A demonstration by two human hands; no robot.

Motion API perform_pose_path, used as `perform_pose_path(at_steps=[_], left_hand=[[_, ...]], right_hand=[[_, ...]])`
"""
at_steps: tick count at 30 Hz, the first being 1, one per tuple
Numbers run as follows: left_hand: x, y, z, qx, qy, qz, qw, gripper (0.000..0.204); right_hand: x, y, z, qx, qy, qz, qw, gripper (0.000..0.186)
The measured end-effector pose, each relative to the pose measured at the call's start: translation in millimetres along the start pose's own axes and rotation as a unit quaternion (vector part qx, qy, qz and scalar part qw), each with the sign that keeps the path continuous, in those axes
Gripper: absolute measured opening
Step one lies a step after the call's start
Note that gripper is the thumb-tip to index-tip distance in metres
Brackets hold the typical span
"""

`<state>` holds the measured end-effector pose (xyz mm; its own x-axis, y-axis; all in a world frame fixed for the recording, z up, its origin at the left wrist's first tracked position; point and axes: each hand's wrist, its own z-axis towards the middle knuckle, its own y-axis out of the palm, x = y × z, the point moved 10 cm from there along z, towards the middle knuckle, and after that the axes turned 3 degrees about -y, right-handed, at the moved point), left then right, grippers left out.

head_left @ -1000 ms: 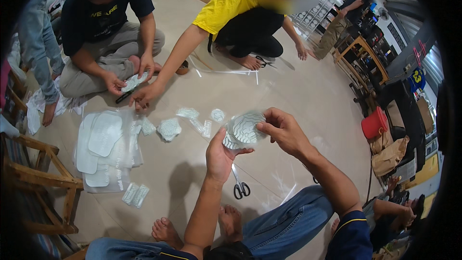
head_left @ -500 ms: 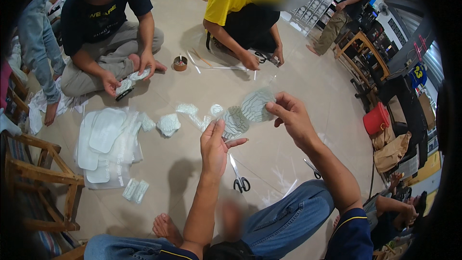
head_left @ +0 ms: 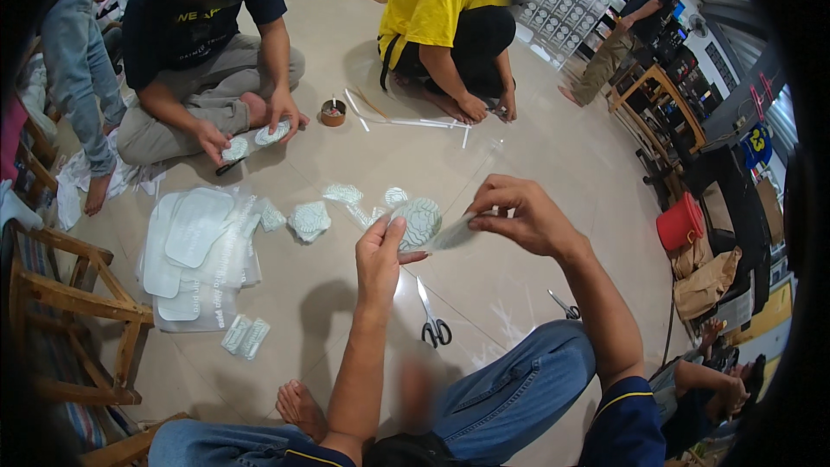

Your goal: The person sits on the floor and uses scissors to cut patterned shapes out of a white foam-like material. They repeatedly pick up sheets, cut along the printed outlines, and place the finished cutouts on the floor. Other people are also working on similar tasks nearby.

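A clear film sheet with two round, wavy-patterned pieces [head_left: 421, 221] is stretched between my hands above the floor. My left hand [head_left: 378, 258] pinches it at the left piece between thumb and fingers. My right hand [head_left: 517, 214] grips the other end, which is tilted almost edge-on. Below my hands, black-handled scissors [head_left: 434, 326] lie on the tiles. Beyond my left hand are small patterned film pieces [head_left: 344, 194] and a round one [head_left: 395, 196]. Further left sits a stack of patterned cut pieces [head_left: 309, 220].
Large clear sheets with white rounded shapes [head_left: 197, 246] lie at the left, with small strips [head_left: 245, 337] nearby. Other scissors [head_left: 564, 304] rest by my right knee. A wooden chair [head_left: 73, 301] stands left. Co-workers crouch beyond, near a small round tin [head_left: 333, 112]. A red bucket [head_left: 679, 216] is at right.
My right hand has turned its end of the film from facing me to nearly edge-on and lowered it slightly. The left hand still holds its piece. The person in yellow has shifted posture.
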<state>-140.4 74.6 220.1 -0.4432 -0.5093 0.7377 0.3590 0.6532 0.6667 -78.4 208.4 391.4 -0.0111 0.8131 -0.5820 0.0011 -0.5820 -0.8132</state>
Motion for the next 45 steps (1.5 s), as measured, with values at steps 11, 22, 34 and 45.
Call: perform_pose_path(at_steps=[11, 22, 34, 45], left_hand=[[-6.6, 29.2, -3.6, -0.114, -0.051, -0.006, 0.992, 0.046], [12.0, 19.7, -0.4, -0.08, -0.027, -0.091, 0.992, 0.055], [18.4, 7.1, 0.7, -0.029, 0.023, -0.153, 0.988, 0.043], [13.6, 3.5, 0.7, 0.022, 0.041, -0.077, 0.996, 0.023]], right_hand=[[-11.5, 21.5, 5.2, 0.037, -0.051, -0.155, 0.986, 0.017], [-5.6, 9.3, 2.1, 0.075, 0.042, -0.022, 0.996, 0.017], [6.4, 12.1, 4.4, 0.09, 0.091, -0.009, 0.992, 0.032], [23.5, -0.2, -7.5, 0.102, 0.126, 0.008, 0.987, 0.021]])
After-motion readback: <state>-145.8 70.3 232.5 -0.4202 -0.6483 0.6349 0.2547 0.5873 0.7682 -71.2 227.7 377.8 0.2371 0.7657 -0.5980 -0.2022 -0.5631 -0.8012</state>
